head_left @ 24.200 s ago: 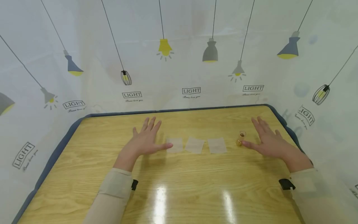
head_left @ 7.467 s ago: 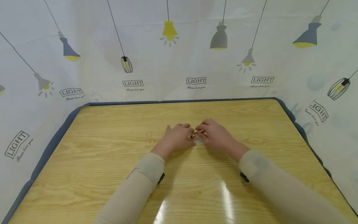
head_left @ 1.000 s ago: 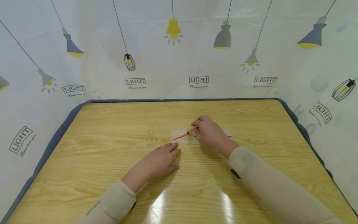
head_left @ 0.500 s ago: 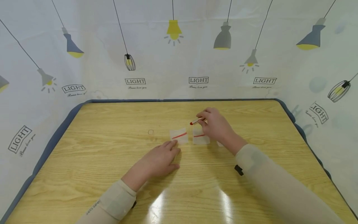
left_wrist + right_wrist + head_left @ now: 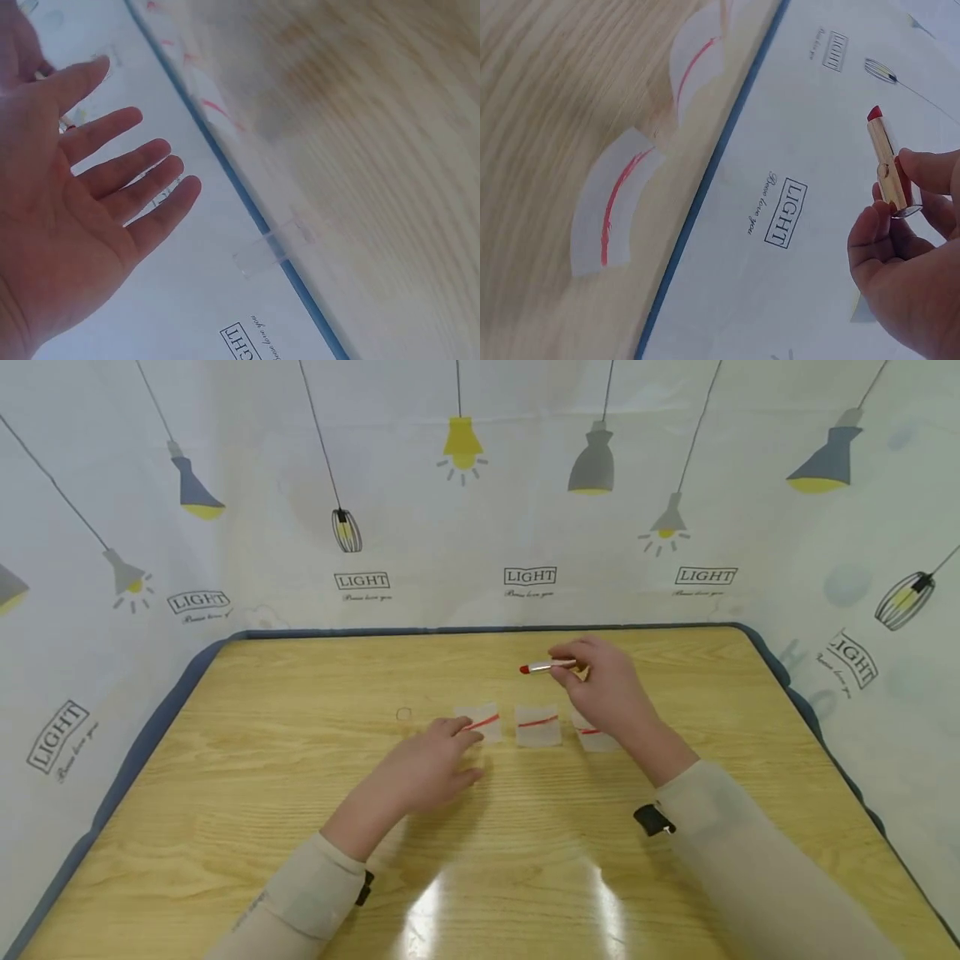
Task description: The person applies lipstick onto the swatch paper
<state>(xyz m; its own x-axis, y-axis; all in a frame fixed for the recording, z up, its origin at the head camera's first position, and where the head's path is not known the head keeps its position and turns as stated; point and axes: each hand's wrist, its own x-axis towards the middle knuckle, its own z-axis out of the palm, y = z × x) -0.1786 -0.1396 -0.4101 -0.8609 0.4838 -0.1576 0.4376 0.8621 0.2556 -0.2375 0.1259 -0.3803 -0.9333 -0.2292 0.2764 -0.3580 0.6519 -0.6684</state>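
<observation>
My right hand (image 5: 611,689) pinches a gold lipstick (image 5: 551,667) between thumb and fingers, held above the table's far half. Its red tip points left in the head view; in the right wrist view the lipstick (image 5: 887,161) has its bullet out of the tube. My left hand (image 5: 420,768) has its fingers extended, fingertips overlapping the left paper square (image 5: 487,731). The middle square (image 5: 538,737) and right square (image 5: 600,743) lie in a row with it, each bearing a red streak. My right hand partly covers the right square.
A clear lipstick cap (image 5: 404,714) lies left of the papers; the left wrist view shows this cap (image 5: 274,246) too. The wooden table (image 5: 247,793) has a dark blue edge (image 5: 337,632), with a lamp-printed wall covering (image 5: 427,543) behind it.
My right hand has lifted the lipstick off the left paper, up and to the right. My left hand has shifted slightly forward. Much earlier, the papers were unmarked and the lipstick stood at the right.
</observation>
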